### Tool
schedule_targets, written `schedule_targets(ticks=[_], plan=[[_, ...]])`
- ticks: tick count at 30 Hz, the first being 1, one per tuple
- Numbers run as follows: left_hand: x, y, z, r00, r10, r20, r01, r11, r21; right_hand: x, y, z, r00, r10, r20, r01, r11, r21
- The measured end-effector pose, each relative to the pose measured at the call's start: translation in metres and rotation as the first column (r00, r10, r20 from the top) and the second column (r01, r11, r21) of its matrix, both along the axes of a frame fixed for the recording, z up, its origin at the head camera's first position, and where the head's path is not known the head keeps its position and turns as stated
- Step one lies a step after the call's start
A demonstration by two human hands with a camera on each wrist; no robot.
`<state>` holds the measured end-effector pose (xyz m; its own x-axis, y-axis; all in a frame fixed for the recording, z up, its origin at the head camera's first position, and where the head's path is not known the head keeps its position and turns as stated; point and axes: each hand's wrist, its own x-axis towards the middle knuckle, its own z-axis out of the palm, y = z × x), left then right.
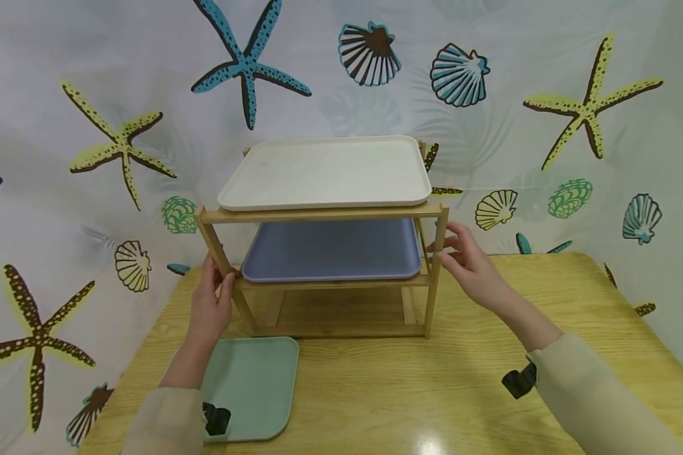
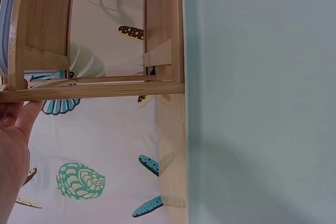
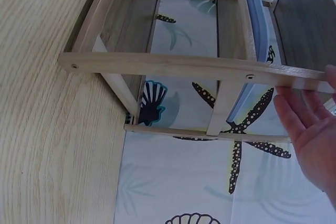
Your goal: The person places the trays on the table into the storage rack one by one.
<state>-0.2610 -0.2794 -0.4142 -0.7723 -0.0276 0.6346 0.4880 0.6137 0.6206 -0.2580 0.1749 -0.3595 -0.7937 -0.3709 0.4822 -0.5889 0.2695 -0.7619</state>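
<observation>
Left hand (image 1: 209, 306) and right hand (image 1: 473, 268), fingers (image 1: 463, 236) clamped on side posts (image 1: 433, 297) of a pale, three-tier wooden rack (image 1: 330, 285) between them; probably light, stiff, best held there.

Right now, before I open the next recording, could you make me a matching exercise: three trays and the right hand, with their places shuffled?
1. White tray
2. Blue tray
3. Green tray
4. Right hand

A. On the table
B. At the right front post of the rack
C. On the rack's top level
D. On the rack's middle level

Pairs: 1-C, 2-D, 3-A, 4-B
</observation>
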Motion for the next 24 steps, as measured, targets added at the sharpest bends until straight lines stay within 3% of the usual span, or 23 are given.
schedule_targets(ticks=[6, 14, 17, 20, 24], plan=[[0.0, 0.001, -0.001, 1.0, -0.012, -0.004, 0.012, 1.0, 0.017, -0.004, -0.001, -0.005, 0.993, -0.094, -0.065, 0.098, 0.993, 0.061], [-0.004, 0.008, -0.001, 0.999, 0.019, -0.026, -0.019, 0.999, 0.029, -0.004, 0.0, -0.005, 0.99, -0.133, -0.052, 0.135, 0.99, 0.049], [-0.002, 0.009, 0.002, 1.0, 0.012, 0.005, -0.013, 0.998, 0.059, -0.005, 0.0, -0.005, 0.99, -0.135, -0.038, 0.136, 0.99, 0.038], [0.004, 0.006, 0.005, 0.996, -0.028, 0.085, 0.017, 0.992, 0.125, -0.005, -0.001, -0.005, 0.99, -0.138, -0.021, 0.139, 0.99, 0.028], [0.025, -0.002, 0.0, 0.984, -0.082, 0.157, 0.042, 0.97, 0.241, -0.004, -0.005, -0.008, 0.99, -0.141, -0.002, 0.141, 0.99, 0.016]])
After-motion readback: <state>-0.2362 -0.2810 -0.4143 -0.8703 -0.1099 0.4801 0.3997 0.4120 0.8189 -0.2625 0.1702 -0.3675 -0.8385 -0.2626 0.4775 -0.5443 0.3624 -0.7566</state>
